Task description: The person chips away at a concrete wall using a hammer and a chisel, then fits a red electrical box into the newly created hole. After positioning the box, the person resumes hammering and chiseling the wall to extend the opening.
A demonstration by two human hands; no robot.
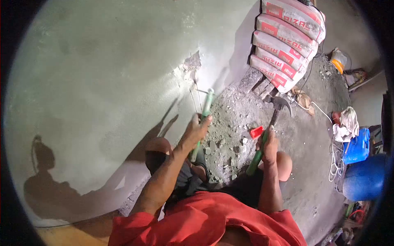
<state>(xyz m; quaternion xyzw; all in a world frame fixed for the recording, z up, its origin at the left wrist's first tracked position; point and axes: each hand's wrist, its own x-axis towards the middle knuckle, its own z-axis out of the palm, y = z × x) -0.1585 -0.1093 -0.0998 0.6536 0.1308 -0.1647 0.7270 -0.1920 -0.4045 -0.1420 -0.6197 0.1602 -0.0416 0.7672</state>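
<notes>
My left hand (198, 130) is closed around a green tube-like tool (208, 104), whose pale upper end is near the wall. A thin dark line or rod reaches from near that end toward a broken, chipped patch (192, 65) in the grey plastered wall (102, 74). In my right hand (269, 145) is a claw hammer (275, 117) with a green handle, its metal head up and away from the wall. A small red object (256, 132) lies on the rubble between the two hands.
Stacked cement bags (287, 41) stand at the upper right. Rubble (230, 123) covers the floor along the wall. At the right are a white cable (333, 164), a blue jug (358, 146), a blue drum (363, 178) and a pale cloth (348, 125).
</notes>
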